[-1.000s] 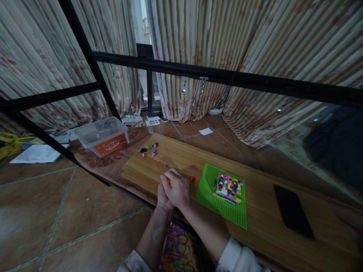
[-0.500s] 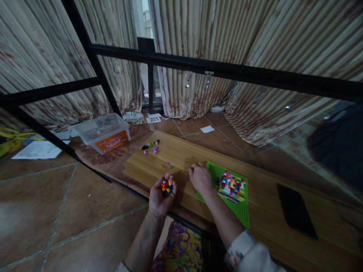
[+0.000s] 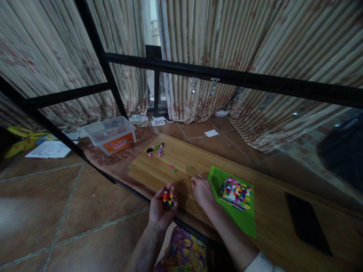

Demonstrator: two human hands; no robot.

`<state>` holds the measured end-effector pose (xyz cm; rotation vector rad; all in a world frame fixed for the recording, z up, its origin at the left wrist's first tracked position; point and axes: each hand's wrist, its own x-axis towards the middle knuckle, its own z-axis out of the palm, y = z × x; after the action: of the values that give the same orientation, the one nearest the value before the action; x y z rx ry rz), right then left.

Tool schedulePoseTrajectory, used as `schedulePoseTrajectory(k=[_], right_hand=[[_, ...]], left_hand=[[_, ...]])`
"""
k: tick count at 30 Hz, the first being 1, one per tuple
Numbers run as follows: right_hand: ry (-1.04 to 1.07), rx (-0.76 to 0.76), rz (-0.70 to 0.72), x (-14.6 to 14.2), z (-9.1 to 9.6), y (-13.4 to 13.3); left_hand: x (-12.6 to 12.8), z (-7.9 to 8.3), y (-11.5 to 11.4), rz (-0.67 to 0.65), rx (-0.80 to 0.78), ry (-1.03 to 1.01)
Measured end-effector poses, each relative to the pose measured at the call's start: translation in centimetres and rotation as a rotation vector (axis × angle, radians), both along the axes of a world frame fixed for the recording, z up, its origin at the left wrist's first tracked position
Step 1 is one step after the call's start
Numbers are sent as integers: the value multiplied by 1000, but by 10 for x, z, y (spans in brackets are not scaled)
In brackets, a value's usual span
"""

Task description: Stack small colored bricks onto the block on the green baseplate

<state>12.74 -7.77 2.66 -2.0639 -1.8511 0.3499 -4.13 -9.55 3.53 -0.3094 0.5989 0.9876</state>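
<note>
Cupped with its palm up, my left hand (image 3: 160, 209) holds a small heap of colourful toy building bricks (image 3: 167, 198) near the table's front edge. My right hand (image 3: 202, 189) is over the table at the left side of the green baseplate (image 3: 246, 223). Its fingers are curled down and closed; anything in them is hidden. On the baseplate stands a block built of multicoloured bricks (image 3: 237, 193). A pink brick (image 3: 171, 166) and a green brick (image 3: 175, 171) lie loose on the wood beyond my left hand.
The wooden table (image 3: 187, 151) carries several dark, green and pink pieces (image 3: 155, 148) at its far left end. A dark flat slab (image 3: 307, 223) lies on the right. A clear plastic tub (image 3: 112, 136) stands left of the table. A black metal bar (image 3: 176, 68) crosses ahead.
The view has shifted, so the table and bricks appear slightly lower and farther right. My left hand stays cupped around the bricks, and my right hand stays curled near the baseplate.
</note>
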Motion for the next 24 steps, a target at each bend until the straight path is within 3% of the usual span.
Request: schedulePoseTrajectory(k=[6,12,16,19,24], right_hand=[[155,25,25,4,10,4],[579,93,159,-35,40,-12],[475,161,200,-65,53,-26],[438,177,226,-72,56,-29],[374,233,140,-57,47,4]], left_hand=[[6,1,7,89,-24,96],[18,-1,11,103,62,67],[24,2,14,124,48,-44],[22,2,16,130,58,-74],[5,-2,14,149,20,-25]])
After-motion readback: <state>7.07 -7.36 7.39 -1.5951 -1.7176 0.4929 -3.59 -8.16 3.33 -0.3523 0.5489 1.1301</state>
